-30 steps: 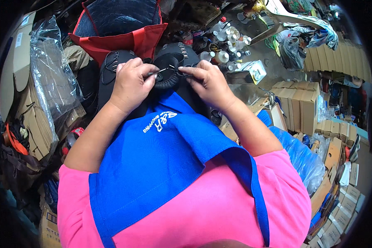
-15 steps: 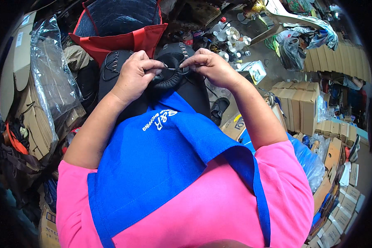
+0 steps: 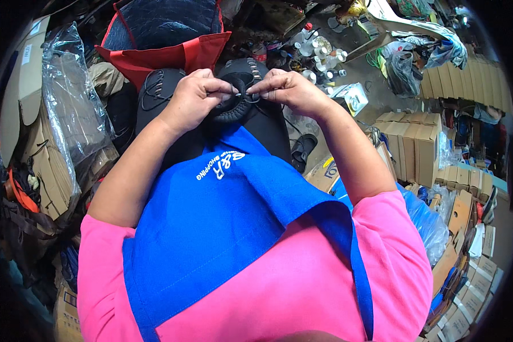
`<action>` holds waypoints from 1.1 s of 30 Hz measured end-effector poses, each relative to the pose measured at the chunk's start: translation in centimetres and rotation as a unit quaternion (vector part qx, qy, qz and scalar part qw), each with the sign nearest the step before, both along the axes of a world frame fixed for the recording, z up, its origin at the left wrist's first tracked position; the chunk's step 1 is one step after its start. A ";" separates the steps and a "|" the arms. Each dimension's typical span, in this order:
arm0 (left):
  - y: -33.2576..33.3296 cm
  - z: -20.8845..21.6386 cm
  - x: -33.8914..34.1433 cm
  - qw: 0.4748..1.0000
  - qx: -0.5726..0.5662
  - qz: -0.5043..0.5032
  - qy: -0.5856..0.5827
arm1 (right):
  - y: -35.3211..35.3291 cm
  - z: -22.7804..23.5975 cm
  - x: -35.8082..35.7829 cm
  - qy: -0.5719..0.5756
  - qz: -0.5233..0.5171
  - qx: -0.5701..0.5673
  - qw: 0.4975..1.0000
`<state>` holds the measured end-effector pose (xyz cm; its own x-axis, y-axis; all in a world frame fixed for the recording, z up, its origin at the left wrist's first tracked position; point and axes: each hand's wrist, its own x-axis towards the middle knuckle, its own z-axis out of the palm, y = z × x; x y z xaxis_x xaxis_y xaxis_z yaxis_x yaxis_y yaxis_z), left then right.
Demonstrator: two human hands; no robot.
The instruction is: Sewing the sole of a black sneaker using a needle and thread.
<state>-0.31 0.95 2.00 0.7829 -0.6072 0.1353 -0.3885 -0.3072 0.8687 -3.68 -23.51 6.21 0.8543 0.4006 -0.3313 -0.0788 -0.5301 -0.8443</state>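
Observation:
A black shoe [image 3: 232, 113] with a padded, ribbed collar rests on my lap between my hands. Light and dark lacing runs up its far part. My left hand [image 3: 195, 98] pinches with thumb and forefinger at the left of the shoe's opening. From the other side my right hand [image 3: 293, 94] pinches too, its fingertips close to the left ones. Between the fingertips shows a thin, shiny sliver, too small to name for sure. A second black laced shoe [image 3: 158, 85] sits to the left, by my left wrist.
Beyond my knees stands a red bag [image 3: 154, 60] with a silvery lining. Several white bottles [image 3: 322, 54] crowd the floor at the far right. Cardboard boxes [image 3: 407, 145] are stacked on the right. Clear plastic [image 3: 74, 91] and cardboard lean at the left. A dark sandal [image 3: 304, 149] lies beside my leg.
My left hand has shifted slightly right, and its fingertips have come closer to the right hand's over the shoe opening. The gap with the shiny sliver is narrower.

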 end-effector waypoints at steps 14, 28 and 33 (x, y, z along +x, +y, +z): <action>-0.3 -0.2 -0.8 0.956 -0.091 0.017 0.277 | 0.5 -0.7 -0.1 0.115 -0.089 0.102 0.984; 1.0 2.7 0.4 0.994 0.098 -0.019 -0.035 | 0.0 -0.2 1.4 0.079 -0.069 0.079 0.991; 1.0 2.7 -0.5 0.993 0.090 -0.012 0.077 | 0.4 -0.2 -1.1 0.123 -0.124 0.161 0.971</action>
<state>-0.78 1.96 4.65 0.7707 -0.6299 -0.0965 -0.2653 -0.4549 0.8501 -4.81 -23.07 6.04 0.8489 0.3086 -0.4291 -0.3909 -0.1800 -0.9027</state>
